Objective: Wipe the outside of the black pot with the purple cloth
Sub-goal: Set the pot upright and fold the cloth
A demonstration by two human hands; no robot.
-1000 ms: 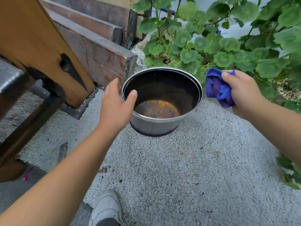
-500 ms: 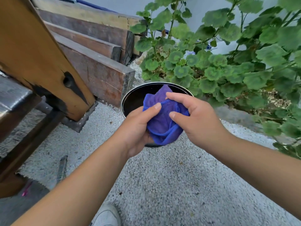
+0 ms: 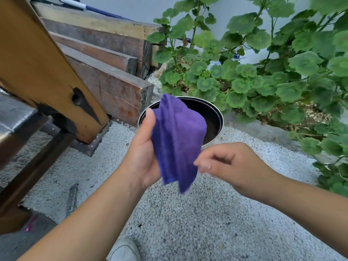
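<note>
**A:** Where are you with it?

**B:** I have my left hand up with its palm turned in, and the soft purple cloth is draped over its fingers, thumb standing straight alongside the fabric. The fingers themselves are hidden behind the cloth, so I cannot tell how tightly they curl, but the cloth hangs from that hand, so I take it as held. My right hand sits just beside the cloth's lower edge, fingers loosely curled, fingertips close to the fabric; it is blurred, and I cannot tell whether it pinches the edge or is just clear of it.

**A:** And the pot?

**B:** The round black pot with the silvery metal rim stands on the pale gravel ground beyond my hands, upright, mouth open to the sky, partly hidden behind the cloth. Neither hand touches it, and the cloth is well above it.

**A:** So the wiping?

**B:** Not begun, as I judge it. The cloth looks to be getting arranged for use. All the outside wall is left to do: bring the cloth down to the side, steady the pot, and work round it.

**A:** Anything close by?

**B:** Stacked brown timber beams on the left of the pot, a leafy green plant behind it, my white shoe at the bottom
</note>
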